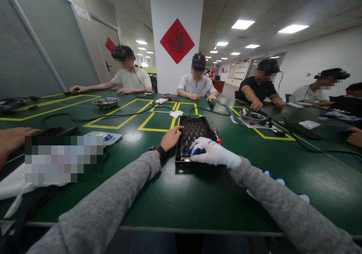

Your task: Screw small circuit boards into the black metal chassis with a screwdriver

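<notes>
A black rectangular housing point(192, 163), shallow with a dark rounded pattern inside, lies on the green table in front of me. My bare left hand point(171, 138) grips its left rim, a dark band on the wrist. My right hand point(207, 151) wears a white glove with blue fingertips. It is bent over the near end of the housing with fingers curled down; whatever they hold is hidden. A small pale piece point(187, 159) shows by those fingertips, in the near-left corner. Close to the housing's right side lies a red-and-black screwdriver point(217, 136).
Another glove point(279, 181) lies partly under my right forearm. Metal bowls point(106, 103) stand to the left and right, with cables point(124, 114) across the table. A white bag point(17, 178) lies at the left. Several people sit around; a person's hand point(355, 137) is at the right.
</notes>
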{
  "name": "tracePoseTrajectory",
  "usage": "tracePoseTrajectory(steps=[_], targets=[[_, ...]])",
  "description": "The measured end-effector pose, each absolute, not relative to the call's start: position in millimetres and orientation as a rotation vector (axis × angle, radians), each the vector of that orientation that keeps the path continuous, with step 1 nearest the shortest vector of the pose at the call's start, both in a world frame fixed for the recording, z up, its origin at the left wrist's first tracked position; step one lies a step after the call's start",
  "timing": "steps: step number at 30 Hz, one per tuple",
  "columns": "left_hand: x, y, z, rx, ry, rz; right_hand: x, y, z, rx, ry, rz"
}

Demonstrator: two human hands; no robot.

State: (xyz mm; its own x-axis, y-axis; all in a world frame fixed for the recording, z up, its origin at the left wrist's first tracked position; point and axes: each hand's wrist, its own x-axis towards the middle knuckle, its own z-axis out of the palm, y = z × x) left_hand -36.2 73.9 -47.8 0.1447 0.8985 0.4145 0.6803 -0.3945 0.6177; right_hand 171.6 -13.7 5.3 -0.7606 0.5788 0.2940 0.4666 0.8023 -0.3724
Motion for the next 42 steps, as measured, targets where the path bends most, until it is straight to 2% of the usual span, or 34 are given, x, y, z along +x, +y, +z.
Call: tracePoseTrajectory(steps=[8, 19, 28, 42], targets=[[-37.7, 77.5, -51.3, 2.151, 1.51, 1.12, 170.5, -13.5, 5.3, -0.669, -2.584, 0.292], [-37.8, 77.0, -51.2, 2.136, 1.503, 1.118, 170.8, -14.1, 5.5, -0.689, -2.57, 0.452], [-36.8, 77.4, -51.9, 2.144, 1.537, 1.127, 172.0, -11.0, 0.6, -0.67, -2.541, 0.305], [-35.9, 75.5, -49.4, 2.14, 1.54, 1.114, 173.1, -8.8, -0.5, -0.662, -2.567, 0.359]])
